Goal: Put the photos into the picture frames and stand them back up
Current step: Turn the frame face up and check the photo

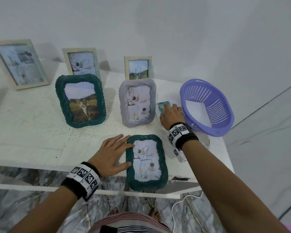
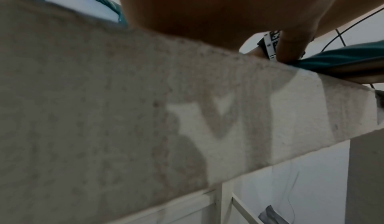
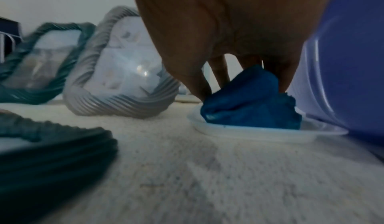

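Left hand [image 1: 113, 155], fingers flat, steadies a green frame [image 1: 146, 163] lying face-up w/ photo at the worktop [image 1: 32, 132] front edge. Right hand [image 1: 171, 115] grips a blue cloth [image 3: 249, 99] on a dish. Best: wipe glass gently, keep frame pinned.

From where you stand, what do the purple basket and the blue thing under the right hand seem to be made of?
The purple basket looks like moulded plastic: smooth, slightly glossy, with slotted walls. The blue thing under the right hand looks like soft cloth, fuzzy and crumpled into folds, though a sponge is possible.
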The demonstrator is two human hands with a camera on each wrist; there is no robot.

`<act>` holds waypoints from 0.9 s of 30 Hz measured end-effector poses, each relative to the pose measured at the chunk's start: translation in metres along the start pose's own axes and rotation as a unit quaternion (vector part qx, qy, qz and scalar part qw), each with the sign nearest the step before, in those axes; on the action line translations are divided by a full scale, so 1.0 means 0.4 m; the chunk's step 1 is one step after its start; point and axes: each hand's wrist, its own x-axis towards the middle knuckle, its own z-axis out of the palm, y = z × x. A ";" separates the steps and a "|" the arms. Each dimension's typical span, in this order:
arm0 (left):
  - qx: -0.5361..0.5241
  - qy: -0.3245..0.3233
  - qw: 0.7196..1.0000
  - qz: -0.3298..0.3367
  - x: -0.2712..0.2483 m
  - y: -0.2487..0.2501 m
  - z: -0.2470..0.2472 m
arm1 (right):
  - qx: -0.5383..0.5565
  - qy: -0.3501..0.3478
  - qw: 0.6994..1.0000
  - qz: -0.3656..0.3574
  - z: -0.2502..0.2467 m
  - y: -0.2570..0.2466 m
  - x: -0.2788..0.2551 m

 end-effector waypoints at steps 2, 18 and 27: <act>0.010 0.003 1.000 0.000 -0.001 0.001 0.001 | -0.007 -0.024 1.000 0.018 0.017 0.001 0.023; 0.057 -0.021 0.998 -0.007 0.012 0.012 -0.024 | 0.161 0.004 0.984 -0.076 -0.002 -0.019 -0.290; 0.070 -0.028 0.997 -0.009 0.015 0.016 -0.025 | 0.083 -0.085 0.988 -0.097 0.081 -0.071 -0.323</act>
